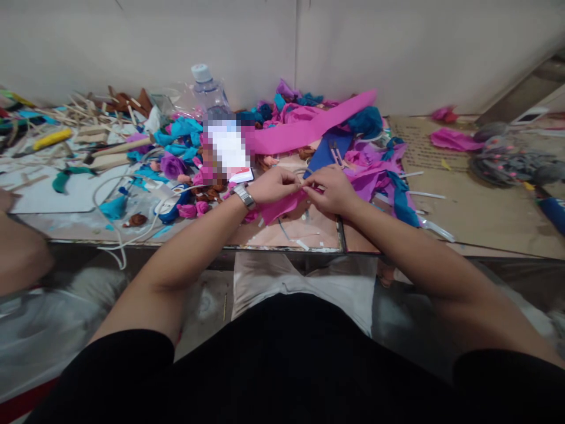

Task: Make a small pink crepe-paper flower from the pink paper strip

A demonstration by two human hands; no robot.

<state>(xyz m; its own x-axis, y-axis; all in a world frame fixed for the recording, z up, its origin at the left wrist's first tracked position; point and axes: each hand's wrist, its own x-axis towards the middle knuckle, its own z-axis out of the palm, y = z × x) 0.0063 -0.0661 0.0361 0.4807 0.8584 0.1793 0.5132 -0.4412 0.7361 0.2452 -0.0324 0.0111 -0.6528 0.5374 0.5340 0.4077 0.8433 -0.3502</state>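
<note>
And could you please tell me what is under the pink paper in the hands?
Past the lower edge of the pink paper, tabletop and small pale scraps show; whatever lies directly beneath is covered and cannot be seen.

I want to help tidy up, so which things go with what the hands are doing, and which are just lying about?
Seem to belong:
- pink sheet, held by left hand and right hand
- probably the long pink strip

Seem just lying about:
- bottle
- phone
- grey bundle on the right
</note>
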